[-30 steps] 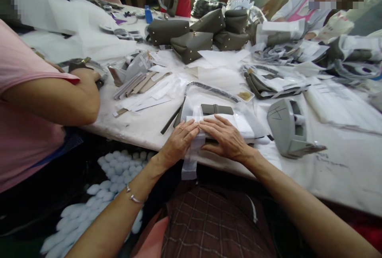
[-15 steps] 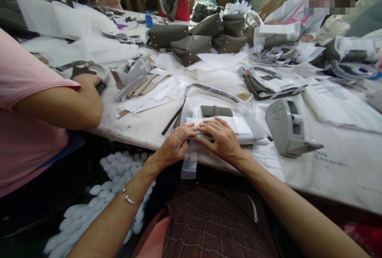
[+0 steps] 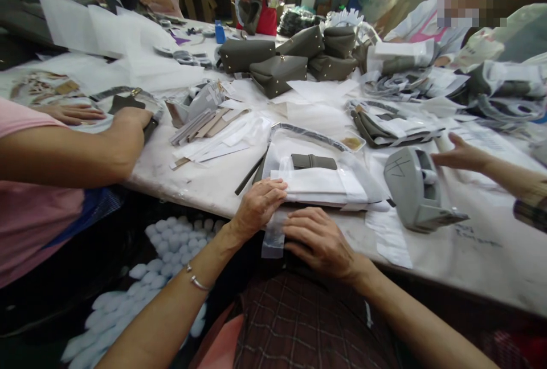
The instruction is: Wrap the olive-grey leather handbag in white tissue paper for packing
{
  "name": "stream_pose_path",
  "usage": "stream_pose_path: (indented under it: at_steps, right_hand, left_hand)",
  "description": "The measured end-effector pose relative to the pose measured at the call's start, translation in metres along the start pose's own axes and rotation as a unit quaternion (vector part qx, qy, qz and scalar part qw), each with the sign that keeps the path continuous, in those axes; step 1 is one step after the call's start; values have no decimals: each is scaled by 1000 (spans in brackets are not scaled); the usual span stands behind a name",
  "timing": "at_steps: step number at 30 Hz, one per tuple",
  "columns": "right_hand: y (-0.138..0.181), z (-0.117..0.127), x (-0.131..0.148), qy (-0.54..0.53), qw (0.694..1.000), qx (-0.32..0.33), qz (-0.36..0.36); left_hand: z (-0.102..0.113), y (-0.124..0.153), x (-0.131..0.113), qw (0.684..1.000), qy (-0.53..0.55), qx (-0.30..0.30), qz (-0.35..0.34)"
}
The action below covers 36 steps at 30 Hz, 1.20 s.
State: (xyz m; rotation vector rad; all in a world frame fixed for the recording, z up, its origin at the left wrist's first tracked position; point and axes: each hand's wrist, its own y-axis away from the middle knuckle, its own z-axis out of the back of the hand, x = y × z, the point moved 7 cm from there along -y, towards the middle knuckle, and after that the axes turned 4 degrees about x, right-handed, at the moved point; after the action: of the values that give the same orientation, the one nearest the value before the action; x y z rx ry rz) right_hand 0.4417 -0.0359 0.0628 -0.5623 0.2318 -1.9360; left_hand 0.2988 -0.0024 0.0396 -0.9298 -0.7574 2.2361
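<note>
A grey handbag (image 3: 314, 161) lies on the table edge in front of me, wrapped in white paper and clear film, its wrapped handle arched away from me. My left hand (image 3: 261, 203) rests with fingers extended on the bag's near left corner. From that corner a clear plastic strip (image 3: 272, 242) hangs over the table edge. My right hand (image 3: 322, 244) is just below the edge, its bent fingertips at the strip's right side and the thumb lower down. No firm grip on the strip shows.
A grey tape dispenser (image 3: 410, 187) stands to the right, with another person's hand (image 3: 464, 154) beside it. At left a co-worker's arm (image 3: 94, 150) reaches over the table. Grey bags (image 3: 280, 73) are piled behind; loose card strips (image 3: 205, 127) lie left of centre.
My right hand has left the bag's near edge and dropped toward the hanging strip. My left hand stays at the corner. Another person's hand has come in from the right by the dispenser.
</note>
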Motion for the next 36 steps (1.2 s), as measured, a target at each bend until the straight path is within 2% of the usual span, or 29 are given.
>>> stream_pose_path:
  at_steps: [2, 4, 8, 11, 15, 20, 23, 27, 30, 33, 36]
  right_hand:
    - [10, -21, 9, 16, 997, 72, 17]
    - [13, -37, 7, 39, 995, 92, 2]
    - [0, -46, 1, 2, 1000, 28, 7]
    - [-9, -38, 1, -66, 997, -23, 22]
    - [-2, -26, -2, -142, 988, -53, -8]
    - [18, -24, 1, -171, 982, -76, -37]
    - [17, -23, 2, -173, 979, -92, -60]
    - [-4, -10, 3, -162, 983, -79, -45]
    - [-27, 8, -1, -95, 993, -62, -16]
    - [-48, 22, -15, -34, 998, -46, -21]
    - [-62, 25, -35, -15, 998, -20, -66]
  left_hand:
    - [-1, 0, -1, 1000, -12, 5, -3]
    - [-2, 0, -2, 999, -34, 12, -8]
    - [-5, 0, -6, 996, -92, 18, -13]
    - [-6, -1, -10, 992, -127, 16, -18]
    - [-8, -3, -10, 988, -152, 26, -11]
    - [-11, -4, -5, 986, -160, 38, 7]
    - [-12, -3, -4, 986, -159, 41, 8]
    - [-13, 1, -5, 987, -156, 47, 6]
    - [-8, 4, -7, 989, -140, 51, 15]
    - [-1, 6, -10, 990, -100, 77, 56]
    - [6, 4, -11, 986, -68, 93, 118]
